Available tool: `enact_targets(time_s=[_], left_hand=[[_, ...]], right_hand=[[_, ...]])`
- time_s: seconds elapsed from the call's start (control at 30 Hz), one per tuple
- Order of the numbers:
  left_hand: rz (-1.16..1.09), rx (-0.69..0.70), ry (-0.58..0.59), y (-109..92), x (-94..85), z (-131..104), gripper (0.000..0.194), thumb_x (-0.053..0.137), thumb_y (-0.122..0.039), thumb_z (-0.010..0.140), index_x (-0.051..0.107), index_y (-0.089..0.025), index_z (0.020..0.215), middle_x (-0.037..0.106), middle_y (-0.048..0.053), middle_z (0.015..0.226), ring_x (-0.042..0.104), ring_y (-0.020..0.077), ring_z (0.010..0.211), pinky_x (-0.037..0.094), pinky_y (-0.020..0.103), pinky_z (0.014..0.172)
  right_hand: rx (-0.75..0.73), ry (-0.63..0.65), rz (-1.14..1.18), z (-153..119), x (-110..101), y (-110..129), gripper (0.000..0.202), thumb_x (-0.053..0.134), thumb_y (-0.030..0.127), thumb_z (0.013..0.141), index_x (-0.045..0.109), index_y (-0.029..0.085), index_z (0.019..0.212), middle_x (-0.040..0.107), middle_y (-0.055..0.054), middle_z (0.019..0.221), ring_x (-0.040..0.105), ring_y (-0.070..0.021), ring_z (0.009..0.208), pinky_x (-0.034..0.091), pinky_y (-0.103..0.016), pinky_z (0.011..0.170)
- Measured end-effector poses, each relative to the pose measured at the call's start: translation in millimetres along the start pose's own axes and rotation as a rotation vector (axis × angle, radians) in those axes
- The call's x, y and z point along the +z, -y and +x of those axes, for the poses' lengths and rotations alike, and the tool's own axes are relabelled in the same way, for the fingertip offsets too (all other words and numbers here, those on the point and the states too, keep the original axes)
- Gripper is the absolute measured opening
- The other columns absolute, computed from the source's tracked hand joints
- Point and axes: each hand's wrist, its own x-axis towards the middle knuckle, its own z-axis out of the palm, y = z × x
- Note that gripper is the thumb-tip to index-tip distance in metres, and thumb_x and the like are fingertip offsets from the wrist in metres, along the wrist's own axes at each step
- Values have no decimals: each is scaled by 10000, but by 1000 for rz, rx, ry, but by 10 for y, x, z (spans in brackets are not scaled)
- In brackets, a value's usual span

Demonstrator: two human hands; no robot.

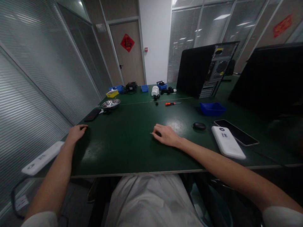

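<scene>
My right hand (pixel 165 135) rests on the dark green tabletop (pixel 123 142), near its middle. Its thumb and forefinger are pinched together, and a thin pale sliver (pixel 150 133) sticks out to the left of the fingertips. What this sliver is, I cannot make out. On the table's left side lies my left hand (pixel 77 132), fingers loosely stretched to the right with nothing visible in them. A black phone-like slab (pixel 92 115) lies just beyond it. Past my right hand are an orange-and-black screwdriver (pixel 169 104) and a small black round piece (pixel 156 103).
At right are a black mouse (pixel 199 126), a blue bin (pixel 212 109), a phone (pixel 236 132), a white power bank (pixel 228 142) and a computer tower (pixel 196 71). Another white pack (pixel 42 158) lies left. Farther back stand a metal bowl (pixel 110 104), a yellow tray (pixel 112 94) and a white device (pixel 155 91).
</scene>
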Motion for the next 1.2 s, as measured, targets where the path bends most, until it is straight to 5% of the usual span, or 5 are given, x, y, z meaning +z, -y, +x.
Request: enact_targets(time_s=[0.57, 1.2], left_hand=[[43, 71, -102, -56, -2, -112, 265, 613, -165, 912, 760, -91, 1120, 739, 83, 1131, 636, 218, 1048, 432, 258, 930], [236, 9, -132, -230, -7, -252, 346, 499, -242, 940, 735, -45, 1100, 697, 159, 978, 620, 281, 926, 442, 328, 825]], right_hand=[[-5, -4, 10, -6, -22, 2, 151, 551, 324, 1000, 618, 190, 981, 637, -31, 988, 558, -131, 757, 356, -259, 655], [-4, 5, 11, -2, -34, 20, 149, 553, 319, 997, 623, 191, 969, 642, -33, 986, 567, -136, 767, 365, -258, 655]])
